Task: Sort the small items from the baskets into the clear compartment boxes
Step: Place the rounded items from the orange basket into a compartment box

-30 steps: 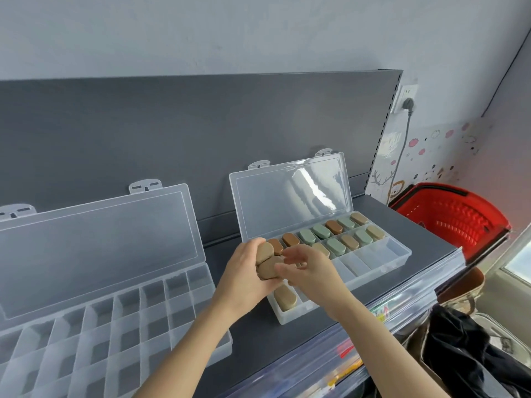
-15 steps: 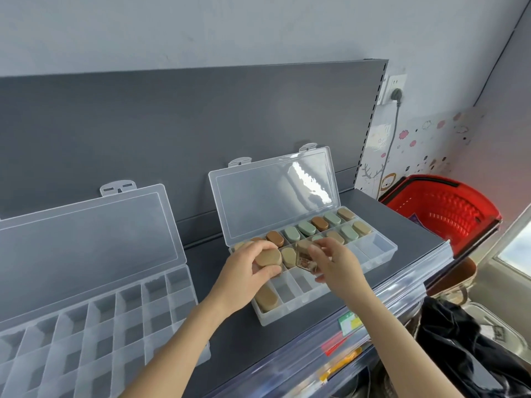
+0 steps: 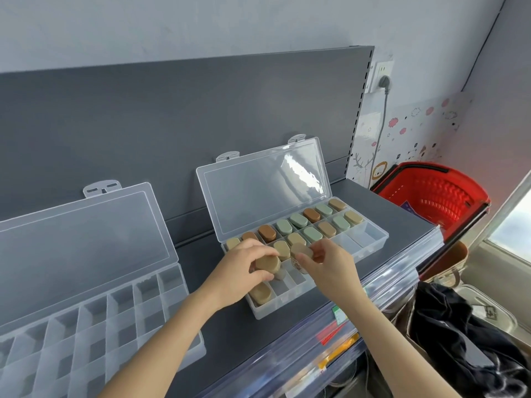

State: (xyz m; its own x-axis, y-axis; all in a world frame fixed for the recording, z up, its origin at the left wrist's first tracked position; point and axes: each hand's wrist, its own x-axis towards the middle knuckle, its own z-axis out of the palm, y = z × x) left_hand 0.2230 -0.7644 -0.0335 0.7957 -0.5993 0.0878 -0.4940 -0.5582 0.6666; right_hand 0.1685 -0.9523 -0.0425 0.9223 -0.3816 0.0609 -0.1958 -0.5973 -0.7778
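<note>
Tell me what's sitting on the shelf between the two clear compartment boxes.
Nothing. In the head view, only bare dark shelf separates the left box from the right box; the left forearm crosses above that gap.

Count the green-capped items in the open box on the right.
5: three in the back row, two in the middle row. The hands may hide more.

left hand (image 3: pixel 242 267): grips tan case (image 3: pixel 267 263) | right hand (image 3: pixel 330 265): pinches beige case (image 3: pixel 300 249), maybe lowering
</note>
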